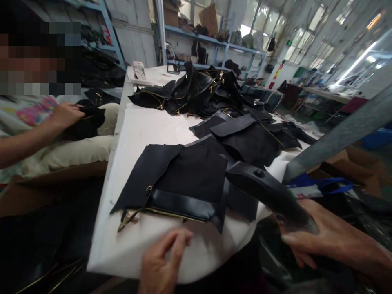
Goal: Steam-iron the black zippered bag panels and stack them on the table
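while right hand [324, 233] grips tool [269, 188], zippered piece [192, 173] lies just beyond closed left hand [155, 261]

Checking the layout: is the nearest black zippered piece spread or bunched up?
Spread: the black piece lies flat on the white table, gold zipper along its near edge.

I observe two things. The black bag piece [197, 171] lies flat near the near end of the white tabletop [107, 237]. A smooth flap [143, 175] covers its left side, with a small gold-toned ring [148, 189] at the flap's right edge. I note a glossy strip [183, 203] along the near side, bordered by a gold-toned zipper [180, 215]; a metal pull [125, 222] sits at the near left corner. The black handheld tool [266, 185] slants beside the right edge, its broad end directed left; I cannot tell whether they touch.
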Demonstrator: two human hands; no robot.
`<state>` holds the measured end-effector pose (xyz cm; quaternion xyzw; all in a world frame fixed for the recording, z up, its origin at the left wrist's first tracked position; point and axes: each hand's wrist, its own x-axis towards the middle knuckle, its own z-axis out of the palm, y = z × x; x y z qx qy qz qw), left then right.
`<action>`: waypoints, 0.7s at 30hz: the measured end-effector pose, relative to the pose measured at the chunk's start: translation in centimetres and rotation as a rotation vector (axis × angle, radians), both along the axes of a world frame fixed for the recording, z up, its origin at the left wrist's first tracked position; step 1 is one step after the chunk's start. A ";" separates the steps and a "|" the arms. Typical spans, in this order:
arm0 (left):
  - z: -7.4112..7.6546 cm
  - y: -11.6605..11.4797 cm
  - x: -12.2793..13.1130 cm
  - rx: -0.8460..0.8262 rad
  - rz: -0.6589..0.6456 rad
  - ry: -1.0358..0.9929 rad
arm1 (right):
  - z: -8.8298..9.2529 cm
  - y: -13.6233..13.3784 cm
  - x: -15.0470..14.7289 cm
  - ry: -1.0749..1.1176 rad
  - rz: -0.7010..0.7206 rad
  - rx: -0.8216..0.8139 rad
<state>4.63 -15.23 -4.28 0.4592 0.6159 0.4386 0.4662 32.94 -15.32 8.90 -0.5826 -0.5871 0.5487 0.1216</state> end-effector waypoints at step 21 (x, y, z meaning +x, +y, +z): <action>-2.6 0.9 6.7 -0.208 0.211 -0.943 | -2.4 -1.2 -0.7 -0.021 0.022 -0.046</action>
